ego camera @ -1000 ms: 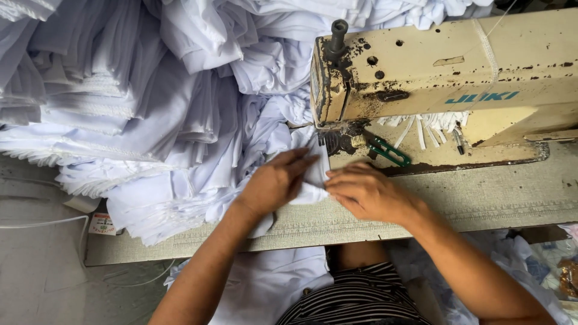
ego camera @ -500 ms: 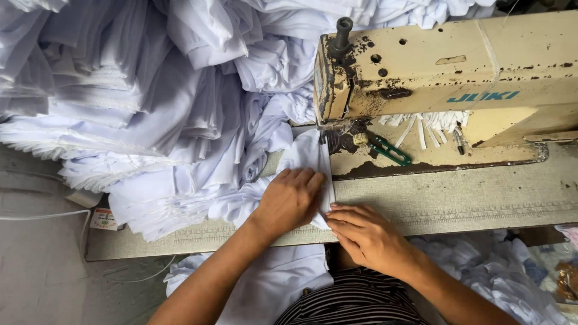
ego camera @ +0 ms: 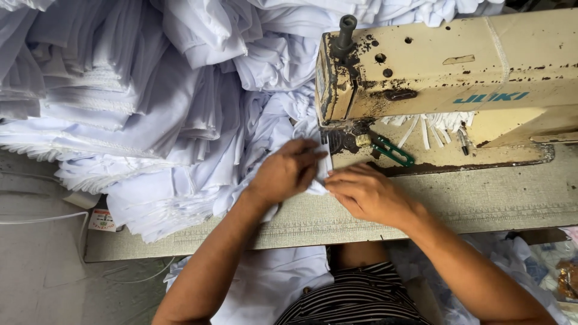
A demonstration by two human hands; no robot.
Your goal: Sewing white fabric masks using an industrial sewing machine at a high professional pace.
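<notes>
A worn cream sewing machine (ego camera: 445,78) stands on the grey table (ego camera: 481,198). In front of its needle end, my left hand (ego camera: 286,171) pinches a small fold of white cloth (ego camera: 319,174). My right hand (ego camera: 364,192) meets it from the right, fingertips on the same fold. The fold's shape is mostly hidden under both hands. More of that white cloth trails left into the heap.
A big heap of folded white garments (ego camera: 138,102) fills the table's left half and back. Green thread snips (ego camera: 392,150) lie on the machine bed near the needle. White cloth (ego camera: 265,289) lies in my lap. Grey floor (ego camera: 36,271) lies left of the table.
Half a second ago my left hand lay flat on the cloth and my right hand was nearer me. Both have moved toward the needle and closed on the fold.
</notes>
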